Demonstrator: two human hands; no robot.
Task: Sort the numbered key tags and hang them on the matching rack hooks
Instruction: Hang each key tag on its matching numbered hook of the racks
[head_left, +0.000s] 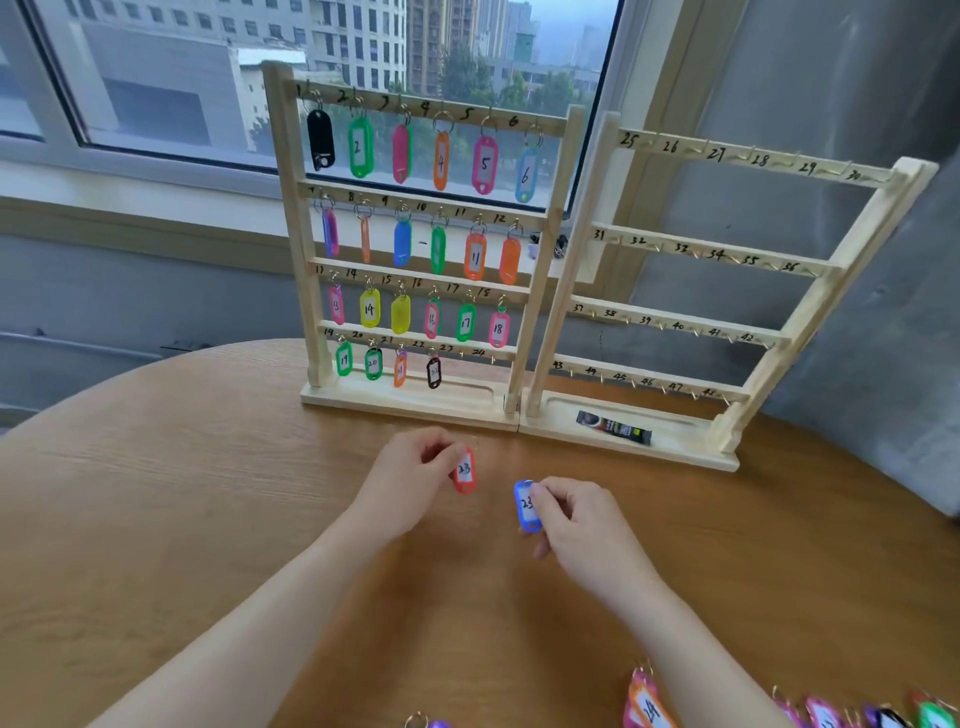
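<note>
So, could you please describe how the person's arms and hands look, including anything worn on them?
Both forearms are bare, with no sleeve in view. The left hand and right hand wear no gloves, and no rings, watch or bracelet show. The fingers carry no visible markings.

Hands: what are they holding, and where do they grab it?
The left hand pinches a red tag at its top end. The right hand grips a blue tag by its right edge.

Two bare forearms, left hand (410, 480) and right hand (582, 525), no sleeves, no jewellery.
</note>
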